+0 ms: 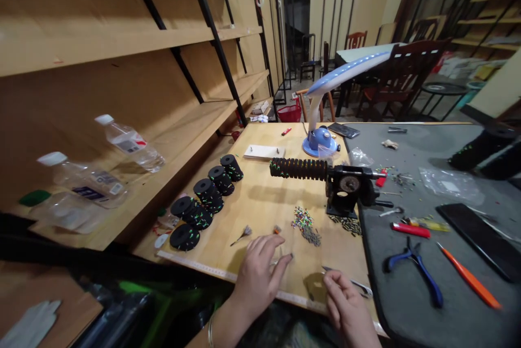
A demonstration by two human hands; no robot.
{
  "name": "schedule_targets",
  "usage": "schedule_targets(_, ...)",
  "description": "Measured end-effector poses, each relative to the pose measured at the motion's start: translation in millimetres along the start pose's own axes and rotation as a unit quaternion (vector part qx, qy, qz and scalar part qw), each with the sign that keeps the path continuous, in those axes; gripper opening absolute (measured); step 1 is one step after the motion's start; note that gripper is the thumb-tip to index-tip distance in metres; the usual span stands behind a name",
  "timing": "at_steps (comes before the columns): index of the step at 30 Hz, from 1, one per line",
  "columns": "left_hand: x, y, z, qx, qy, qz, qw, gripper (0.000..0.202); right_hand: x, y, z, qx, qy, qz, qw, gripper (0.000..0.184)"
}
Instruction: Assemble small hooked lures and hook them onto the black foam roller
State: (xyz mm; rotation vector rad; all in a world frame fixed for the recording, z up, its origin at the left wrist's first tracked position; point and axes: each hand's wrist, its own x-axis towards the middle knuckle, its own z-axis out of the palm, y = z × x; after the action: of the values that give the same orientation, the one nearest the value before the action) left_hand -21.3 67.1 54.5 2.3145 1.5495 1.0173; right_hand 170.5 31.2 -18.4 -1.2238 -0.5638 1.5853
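My left hand (257, 271) is above the near edge of the wooden board, its thumb and curved fingers apart, with a faint thin thing near the fingertips that I cannot make out. To its right, the fingers of my right hand (345, 302) are pressed together; whatever they pinch is too small to name. A slim pointed metal tool (360, 286) lies just behind that hand, partly covered by it. Beyond both hands are a pile of multicoloured beads (302, 217) and a heap of small grey pieces (311, 236). A small orange piece (277, 229) lies past my left fingertips.
A black ridged roller (299, 169) is mounted on a black crank device (344, 188). Black foam cylinders (185, 236) line the left side. Blue pliers (415, 266), an orange pen-like tool (470, 277) and a phone (480, 236) lie on the grey mat. A blue lamp (319, 139) stands behind.
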Motion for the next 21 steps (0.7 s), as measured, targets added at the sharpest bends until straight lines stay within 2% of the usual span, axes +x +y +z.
schedule_targets(5,3,10,3.0,-0.097,0.004,-0.024,0.995,0.015,-8,-23,-9,0.013,0.03,0.0,0.999,0.049)
schedule_targets(9,2,13,4.8,-0.142,-0.013,-0.042,0.989,0.015,-14,-38,-13,0.019,0.056,-0.003,0.998,0.046)
schedule_targets(16,-4,10,4.2,-0.172,-0.027,-0.063,0.983,0.014,-17,-38,-20,0.018,0.064,-0.024,0.997,0.043)
schedule_targets(21,-8,9,1.7,-0.173,-0.029,-0.076,0.982,0.012,-20,-39,-23,-0.024,0.059,-0.049,0.997,0.036)
